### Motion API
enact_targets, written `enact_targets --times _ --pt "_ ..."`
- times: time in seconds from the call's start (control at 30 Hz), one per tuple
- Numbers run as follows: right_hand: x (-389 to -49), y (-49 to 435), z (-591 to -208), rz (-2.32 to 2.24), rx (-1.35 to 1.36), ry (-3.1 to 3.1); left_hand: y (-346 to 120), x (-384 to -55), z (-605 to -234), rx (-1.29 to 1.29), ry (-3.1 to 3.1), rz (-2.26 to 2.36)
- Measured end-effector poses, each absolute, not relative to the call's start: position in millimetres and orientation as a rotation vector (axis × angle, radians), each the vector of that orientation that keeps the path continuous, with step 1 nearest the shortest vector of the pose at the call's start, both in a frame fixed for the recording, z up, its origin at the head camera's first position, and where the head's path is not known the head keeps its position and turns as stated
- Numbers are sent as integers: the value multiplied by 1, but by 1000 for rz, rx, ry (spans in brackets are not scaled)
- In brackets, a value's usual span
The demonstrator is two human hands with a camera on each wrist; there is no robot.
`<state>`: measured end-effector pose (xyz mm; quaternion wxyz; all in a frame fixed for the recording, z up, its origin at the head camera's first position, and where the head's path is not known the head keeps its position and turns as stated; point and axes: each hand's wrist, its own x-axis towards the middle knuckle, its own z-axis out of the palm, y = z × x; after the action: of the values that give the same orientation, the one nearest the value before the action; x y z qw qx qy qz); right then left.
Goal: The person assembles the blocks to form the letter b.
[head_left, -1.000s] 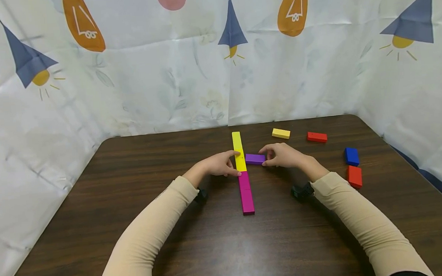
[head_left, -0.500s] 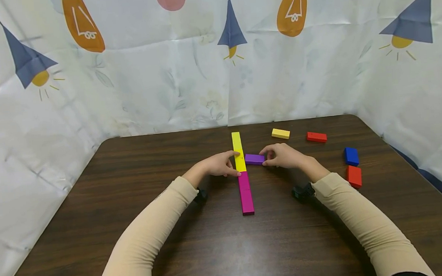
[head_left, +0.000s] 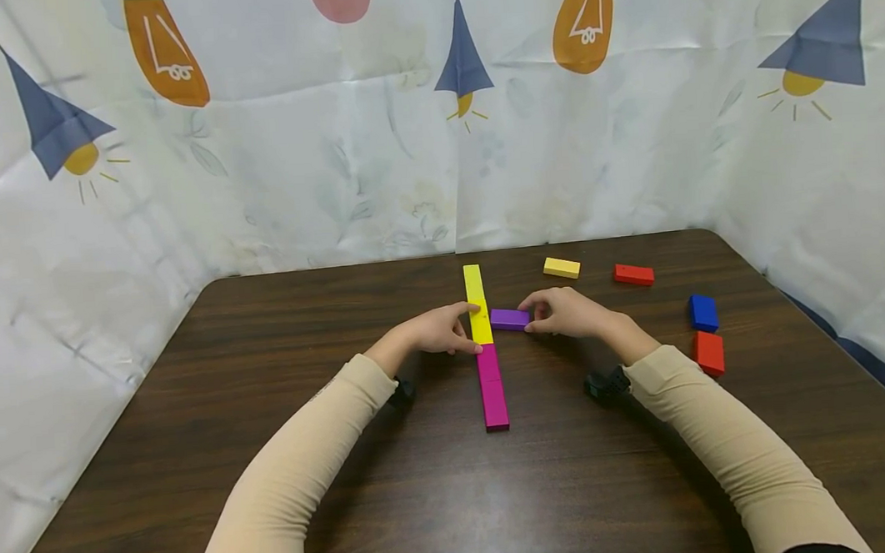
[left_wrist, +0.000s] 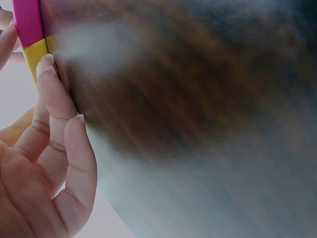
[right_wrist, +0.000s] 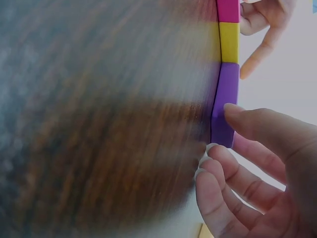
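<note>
In the head view, two yellow blocks (head_left: 474,283) and two magenta blocks (head_left: 495,406) lie end to end in one straight row running away from me. My left hand (head_left: 434,330) is at the row's left side. Its index fingertip rests on the nearer yellow block (head_left: 483,329), and its thumb tip is by the yellow-magenta joint. On the other side, my right hand (head_left: 570,313) pinches the right end of a purple block (head_left: 509,320) between thumb and fingers. The purple block lies crosswise, its left end at or almost against the nearer yellow block.
Loose on the dark wooden table (head_left: 424,495) are a pale yellow block (head_left: 561,268) and a red block (head_left: 633,275) at the back right. A blue block (head_left: 703,314) and another red block (head_left: 708,353) lie farther right. A patterned curtain (head_left: 317,174) hangs behind the table.
</note>
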<state>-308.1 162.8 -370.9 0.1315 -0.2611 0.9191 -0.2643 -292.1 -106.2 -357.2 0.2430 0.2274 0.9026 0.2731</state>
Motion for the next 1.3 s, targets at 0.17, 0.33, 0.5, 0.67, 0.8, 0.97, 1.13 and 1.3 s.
enact_targets --times 0.17,0.33,0.5,0.67,0.8,0.97,1.13,1.3 --pt "-306 164 -368 -784 -758 2677 -107 -292 -357 637 2468 743" --pt "-303 171 -365 -848 -747 2751 -107 -292 -358 643 2464 749" --pt "-299 182 -361 -974 -789 2852 -106 -293 -358 642 2467 750" --pt "-297 193 -359 -1094 -783 2886 -106 -292 -357 637 2471 745" --pt "-297 204 -359 -1143 -762 2904 -106 -292 -357 634 2470 743" --pt "-299 218 -357 -1138 -710 2949 -106 -292 -358 631 2467 750" --pt "-304 231 -356 -1110 -680 2980 -106 -293 -359 627 2471 747" --pt "-305 241 -353 -1068 -689 3005 -107 -293 -359 625 2470 752"
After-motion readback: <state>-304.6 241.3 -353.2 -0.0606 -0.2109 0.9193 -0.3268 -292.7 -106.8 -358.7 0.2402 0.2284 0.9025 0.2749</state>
